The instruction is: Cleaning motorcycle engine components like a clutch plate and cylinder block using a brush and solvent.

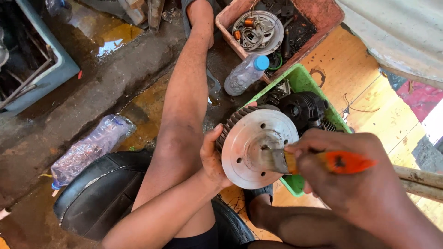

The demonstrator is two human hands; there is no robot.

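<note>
Left hand: the left hand (213, 159) cups the left edge of the metal disc (258, 147), thumb on its face, fingers curled behind the rim, gripping it upright.
Right hand: the right hand (350, 177) comes in from the disc's right, closed around the orange handle of a paintbrush (318, 161); the bristles touch the disc's centre.
Disc: round, silvery, with several small holes in its flat face and a finned or toothed dark edge behind it; held just in front of the green tray (302, 80).
Green tray: behind the disc, holding a black finned engine part (304, 108).
Beyond the tray: a clear plastic bottle (244, 74) with a blue cap, and a reddish bin (323, 16) of wiring parts.
Surface: wet, stained concrete to the disc's left; a wooden board (350, 69) to the right.
</note>
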